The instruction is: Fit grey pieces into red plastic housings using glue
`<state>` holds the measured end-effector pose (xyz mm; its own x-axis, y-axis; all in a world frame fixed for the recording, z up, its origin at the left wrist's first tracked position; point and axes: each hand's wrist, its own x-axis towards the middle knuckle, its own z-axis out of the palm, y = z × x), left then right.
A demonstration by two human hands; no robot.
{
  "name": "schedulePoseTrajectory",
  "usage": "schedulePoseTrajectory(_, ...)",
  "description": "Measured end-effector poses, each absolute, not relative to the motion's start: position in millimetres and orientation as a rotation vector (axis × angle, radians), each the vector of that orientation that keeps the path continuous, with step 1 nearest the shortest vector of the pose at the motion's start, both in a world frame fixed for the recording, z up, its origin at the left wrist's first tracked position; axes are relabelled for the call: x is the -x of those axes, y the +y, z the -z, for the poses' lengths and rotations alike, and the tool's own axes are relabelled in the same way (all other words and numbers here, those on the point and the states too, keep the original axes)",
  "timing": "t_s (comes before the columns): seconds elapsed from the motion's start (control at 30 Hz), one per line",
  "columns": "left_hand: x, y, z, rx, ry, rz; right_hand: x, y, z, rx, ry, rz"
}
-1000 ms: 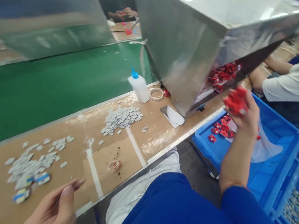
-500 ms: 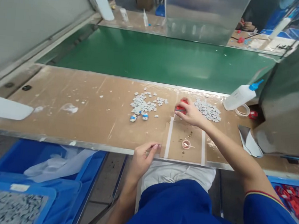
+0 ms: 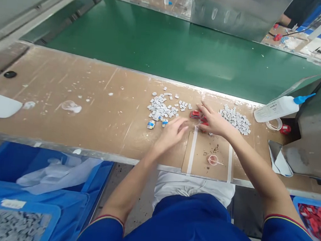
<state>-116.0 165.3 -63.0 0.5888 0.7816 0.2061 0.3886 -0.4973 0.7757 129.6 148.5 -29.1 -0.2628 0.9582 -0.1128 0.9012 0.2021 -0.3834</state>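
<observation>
My right hand (image 3: 213, 120) is over the middle of the bench with its fingers apart, at a few small red plastic parts (image 3: 195, 114). Some of the red lies beneath its fingers and is partly hidden. My left hand (image 3: 173, 133) hovers just left of them, loosely curled, thumb and forefinger a little apart and nothing visible between them. Beside it sit two small cream-and-blue blocks (image 3: 150, 125). Behind these spreads a heap of small grey-white tiles (image 3: 161, 106); a second tile heap (image 3: 236, 119) lies right of my right hand.
A small round cup (image 3: 212, 160) with a thin stick rests on a taped cardboard sheet (image 3: 198, 169). At right lean a blue-tipped squeeze bottle (image 3: 276, 109) and a tape roll (image 3: 273, 124). A green belt (image 3: 156, 45) runs behind. Blue bins (image 3: 57, 211) stand below left.
My left hand has risen from the bench's front edge towards the red parts. My right hand, earlier closed on a red part, has spread its fingers. The view has shifted.
</observation>
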Motion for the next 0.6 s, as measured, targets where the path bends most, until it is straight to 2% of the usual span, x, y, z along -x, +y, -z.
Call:
schedulePoseTrajectory(0.17,49,209,63,-2.442,0.925,-0.452,-141,83,10,1.819,-1.988,-0.494)
schedulePoseTrajectory(0.33,48,214,67,-2.439,0.989,-0.434,-162,-11,16,1.821,-1.632,-0.501)
schedulePoseTrajectory(0.5,88,177,61,-1.94,0.946,-0.782,-161,-68,45,1.75,-1.504,-0.504)
schedulePoseTrajectory(0.6,101,133,64,-1.566,0.845,-0.819,-146,-70,60,1.689,-1.575,-0.54)
